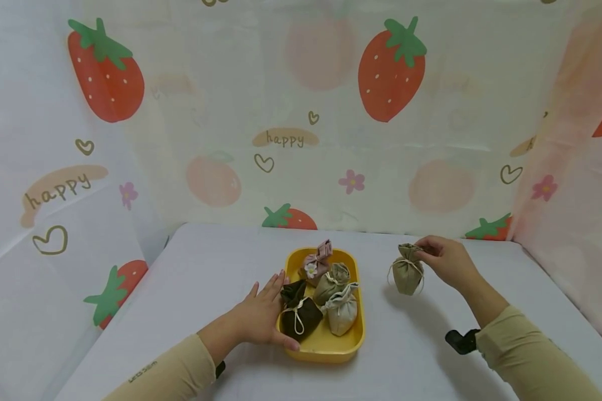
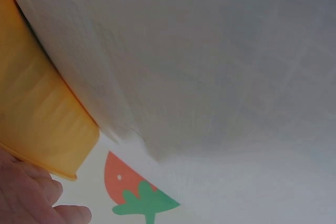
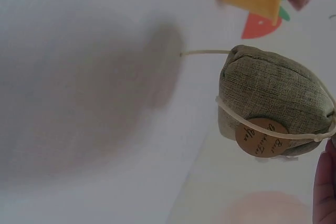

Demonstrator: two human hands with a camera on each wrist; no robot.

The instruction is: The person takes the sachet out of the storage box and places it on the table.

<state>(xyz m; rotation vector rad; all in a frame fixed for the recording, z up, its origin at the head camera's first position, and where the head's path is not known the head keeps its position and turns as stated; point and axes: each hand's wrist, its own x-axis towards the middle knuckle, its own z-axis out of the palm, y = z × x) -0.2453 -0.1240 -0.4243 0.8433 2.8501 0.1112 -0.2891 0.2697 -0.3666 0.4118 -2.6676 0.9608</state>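
My right hand (image 1: 448,262) pinches the gathered top of an olive-green drawstring pouch (image 1: 407,278), holding it above the table to the right of a yellow tray (image 1: 326,356). In the right wrist view, the pouch (image 3: 278,85) carries a pale cord and a round brown paper tag (image 3: 254,142). Fingers spread, my left hand (image 1: 261,314) rests along the tray's left rim. Inside the tray sit a dark pouch (image 1: 306,322) by that hand, a pink one with a white flower (image 1: 312,270), a khaki one (image 1: 331,285) and a pale grey one (image 1: 343,314).
A white-covered table (image 1: 200,273) extends around the tray. Behind it hangs a strawberry-print cloth (image 1: 231,100), with similar cloth at both sides. A black strap end (image 1: 461,341) sticks out by the right sleeve (image 1: 527,351).
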